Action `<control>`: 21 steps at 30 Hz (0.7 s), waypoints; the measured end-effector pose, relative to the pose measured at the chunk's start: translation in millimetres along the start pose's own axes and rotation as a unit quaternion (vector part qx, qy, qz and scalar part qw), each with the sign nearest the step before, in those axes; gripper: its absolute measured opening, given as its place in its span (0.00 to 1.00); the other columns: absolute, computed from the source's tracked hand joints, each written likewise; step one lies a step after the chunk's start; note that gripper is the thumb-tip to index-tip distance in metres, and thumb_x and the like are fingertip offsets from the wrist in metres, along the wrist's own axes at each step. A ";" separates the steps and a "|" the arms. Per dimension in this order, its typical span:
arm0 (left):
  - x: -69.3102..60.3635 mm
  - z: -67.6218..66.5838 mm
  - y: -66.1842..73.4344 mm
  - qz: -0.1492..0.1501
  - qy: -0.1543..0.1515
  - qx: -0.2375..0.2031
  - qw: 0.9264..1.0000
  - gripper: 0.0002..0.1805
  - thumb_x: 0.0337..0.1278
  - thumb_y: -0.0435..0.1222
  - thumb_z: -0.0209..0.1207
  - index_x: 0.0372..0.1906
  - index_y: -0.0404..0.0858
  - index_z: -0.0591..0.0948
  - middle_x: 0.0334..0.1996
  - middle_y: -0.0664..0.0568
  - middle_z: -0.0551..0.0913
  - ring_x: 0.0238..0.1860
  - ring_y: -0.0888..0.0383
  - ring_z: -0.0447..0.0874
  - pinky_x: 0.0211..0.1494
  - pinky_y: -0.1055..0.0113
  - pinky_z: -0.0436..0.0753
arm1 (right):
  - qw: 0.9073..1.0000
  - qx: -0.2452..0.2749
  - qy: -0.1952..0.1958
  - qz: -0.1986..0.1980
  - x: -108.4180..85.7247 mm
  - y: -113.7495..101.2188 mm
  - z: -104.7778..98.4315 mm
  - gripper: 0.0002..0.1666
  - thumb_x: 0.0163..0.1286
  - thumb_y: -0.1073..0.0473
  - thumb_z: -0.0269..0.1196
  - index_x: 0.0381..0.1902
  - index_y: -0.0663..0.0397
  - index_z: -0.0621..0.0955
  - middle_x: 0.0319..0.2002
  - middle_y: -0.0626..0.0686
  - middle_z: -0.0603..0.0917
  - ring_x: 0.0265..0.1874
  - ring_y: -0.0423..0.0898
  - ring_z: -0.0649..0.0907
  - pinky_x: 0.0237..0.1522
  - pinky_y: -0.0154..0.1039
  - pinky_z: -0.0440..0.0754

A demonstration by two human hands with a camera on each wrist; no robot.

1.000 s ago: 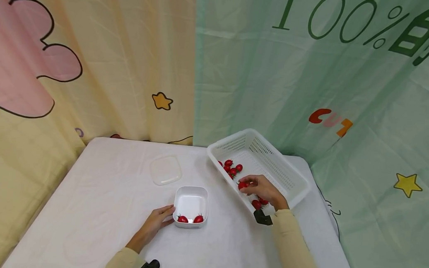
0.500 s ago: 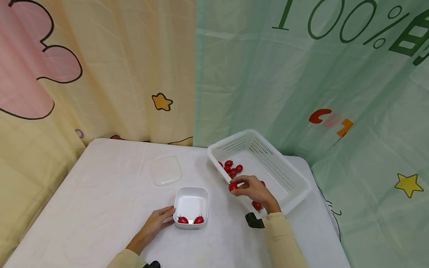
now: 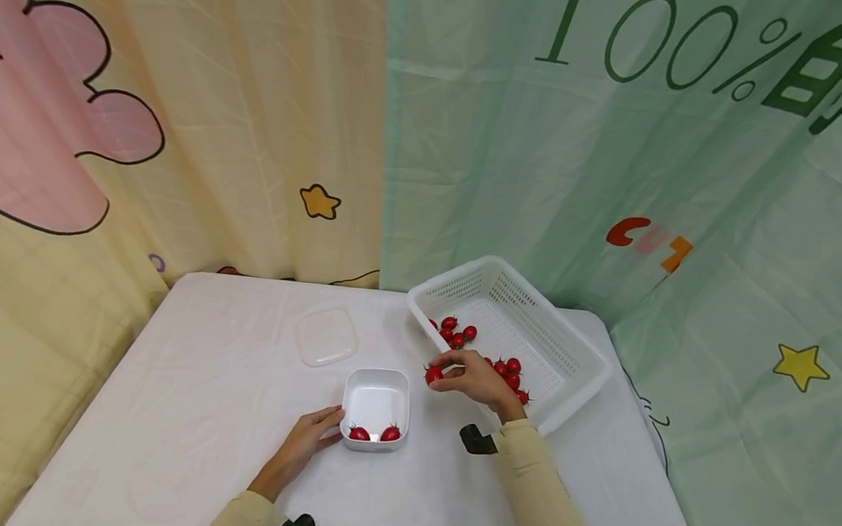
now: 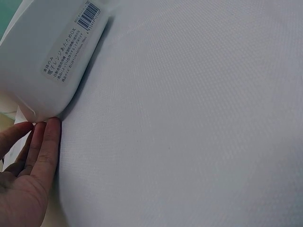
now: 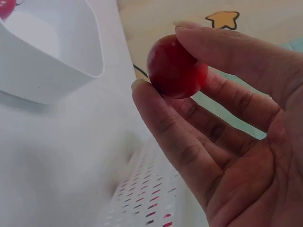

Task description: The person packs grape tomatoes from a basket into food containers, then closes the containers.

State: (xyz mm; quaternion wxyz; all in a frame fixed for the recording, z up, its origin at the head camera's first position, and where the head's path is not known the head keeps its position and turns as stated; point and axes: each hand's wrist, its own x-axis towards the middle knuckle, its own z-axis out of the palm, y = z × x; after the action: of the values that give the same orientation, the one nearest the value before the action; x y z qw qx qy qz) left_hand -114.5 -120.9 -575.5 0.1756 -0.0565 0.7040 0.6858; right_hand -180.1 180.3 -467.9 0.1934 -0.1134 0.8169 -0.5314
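With the right grip (image 3: 477, 379), pinches a red tomato (image 3: 433, 375) between thumb and fingertips. From there, has the white box (image 3: 376, 398) to the left and slightly nearer the body, with the white basket (image 3: 524, 307) to the right. With the left grip (image 3: 306, 441), touches the box's left side, with fingers nearly straight.
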 end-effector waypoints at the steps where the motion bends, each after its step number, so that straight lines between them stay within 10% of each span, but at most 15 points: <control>1: -0.2 -0.4 -0.1 0.000 0.001 -0.002 1.000 0.33 0.68 0.45 0.55 0.63 0.21 0.68 0.64 0.31 0.68 0.62 0.39 0.72 0.61 0.53 0.78 | 1.000 0.000 -0.003 -0.004 1.3 -0.5 2.8 0.21 0.58 0.60 0.71 0.49 0.61 0.81 0.44 0.54 0.83 0.39 0.48 0.84 0.46 0.43 0.85; 21: 0.5 -0.9 -0.5 0.010 -0.007 0.007 1.000 0.34 0.69 0.46 0.53 0.64 0.20 0.67 0.65 0.30 0.68 0.62 0.39 0.72 0.60 0.53 0.78 | 0.999 -0.012 -0.040 -0.012 22.8 9.2 53.7 0.17 0.58 0.63 0.71 0.46 0.57 0.82 0.42 0.52 0.82 0.36 0.46 0.82 0.39 0.38 0.86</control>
State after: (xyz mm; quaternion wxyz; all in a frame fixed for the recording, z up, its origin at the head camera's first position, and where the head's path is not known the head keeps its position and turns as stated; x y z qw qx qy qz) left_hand -114.9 -121.7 -576.1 0.1745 -0.0435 0.7079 0.6830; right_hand -177.0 130.9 -500.0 0.2182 -0.1469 0.8135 -0.5187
